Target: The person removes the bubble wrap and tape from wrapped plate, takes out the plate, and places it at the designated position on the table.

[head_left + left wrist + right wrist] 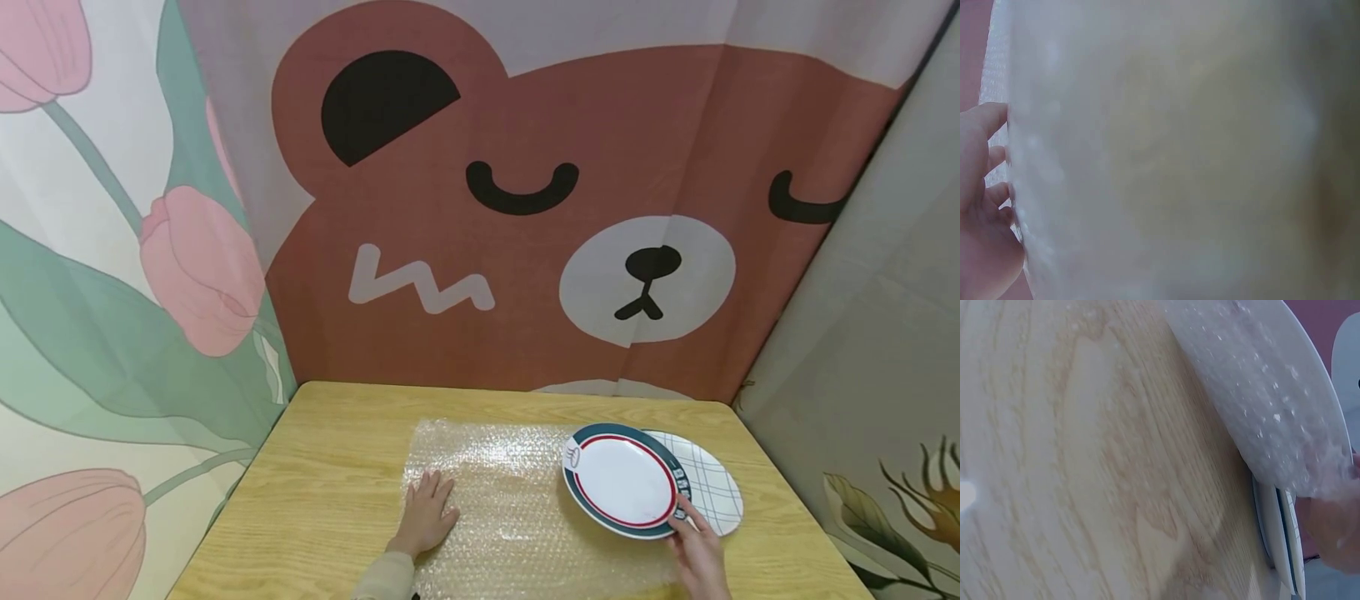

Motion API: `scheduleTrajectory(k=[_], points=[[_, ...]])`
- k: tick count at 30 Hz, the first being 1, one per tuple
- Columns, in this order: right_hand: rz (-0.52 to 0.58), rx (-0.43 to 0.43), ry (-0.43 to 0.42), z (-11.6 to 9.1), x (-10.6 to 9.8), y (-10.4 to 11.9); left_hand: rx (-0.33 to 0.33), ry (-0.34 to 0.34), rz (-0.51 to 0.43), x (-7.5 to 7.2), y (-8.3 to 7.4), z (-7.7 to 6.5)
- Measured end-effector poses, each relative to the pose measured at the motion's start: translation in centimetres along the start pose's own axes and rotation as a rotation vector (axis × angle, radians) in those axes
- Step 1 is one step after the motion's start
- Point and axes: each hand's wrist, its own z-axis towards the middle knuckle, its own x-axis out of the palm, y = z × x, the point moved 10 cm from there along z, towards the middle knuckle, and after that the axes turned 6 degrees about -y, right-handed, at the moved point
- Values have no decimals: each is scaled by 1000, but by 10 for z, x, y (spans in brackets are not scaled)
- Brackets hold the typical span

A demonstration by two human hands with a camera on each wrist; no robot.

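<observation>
My right hand [697, 554] pinches the lower right rim of a round white plate [624, 482] with a teal border and a red ring. The plate is tilted and overlaps the right side of a clear bubble wrap sheet [495, 537]. My left hand [426, 518] rests on the left part of this sheet, its fingers straight and pointing away. In the left wrist view the blurred bubble wrap [1147, 156] fills most of the picture, with the left hand [982, 206] at its edge. In the right wrist view bubble wrap [1260, 406] hides part of the plate.
A white plate with a grid pattern [718, 482] lies on the wooden table [330, 492], partly behind the teal-rimmed plate. Stacked plate edges [1279, 531] show in the right wrist view. Behind the table hangs a bear-print curtain [420, 350], with printed cloths on both sides.
</observation>
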Motion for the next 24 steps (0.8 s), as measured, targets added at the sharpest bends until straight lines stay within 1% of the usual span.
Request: scheduleTrajectory(k=[5, 7, 9, 13, 15, 17, 24], points=[[15, 8, -44, 3, -7, 1, 2, -2, 6, 0, 0, 0], [23, 1, -40, 4, -8, 2, 2, -2, 9, 0, 0, 0], [32, 2, -60, 5, -12, 2, 3, -5, 7, 0, 0, -1], [92, -2, -29, 6, -14, 4, 16, -25, -1, -3, -2, -1], [113, 2, -31, 6, -16, 4, 18, -33, 0, -4, -2, -1], [126, 3, -31, 7, -17, 5, 17, -31, 2, -3, -1, -1], [161, 30, -94, 9, -25, 5, 7, -4, 8, 0, 2, -2]])
